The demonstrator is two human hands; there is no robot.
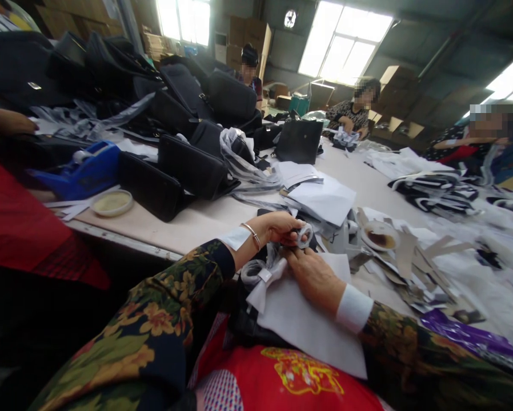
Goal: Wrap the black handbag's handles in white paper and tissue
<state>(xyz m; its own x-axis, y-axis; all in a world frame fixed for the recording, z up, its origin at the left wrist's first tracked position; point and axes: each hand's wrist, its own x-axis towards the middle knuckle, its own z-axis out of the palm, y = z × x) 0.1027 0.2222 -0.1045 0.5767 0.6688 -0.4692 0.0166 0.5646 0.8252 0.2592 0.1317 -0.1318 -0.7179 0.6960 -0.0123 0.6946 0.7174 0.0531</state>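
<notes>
My left hand [282, 228] is closed around a clear-plastic-wrapped loop [304, 234], its fingers curled at the loop's near side. Just below, my right hand [314, 274] reaches in with its fingertips bent down by the bag's upper edge; what they grip is hidden. Under both hands a black bag [243, 314] lies at the table edge against my red apron [291, 377]. A white foam sheet [312, 319] covers much of it. To the left of my right hand, a coiled plastic-wrapped strap [252, 273] rests on the bag, with a white strip around it.
Black bags [192, 165] crowd the left of the table [368, 177], by a blue tape dispenser [85, 168] and a round dish [111, 202]. White sheets [320, 197], a brown-stained bowl [380, 235] and cardboard scraps [411, 262] lie ahead and right. Co-workers stand around the table.
</notes>
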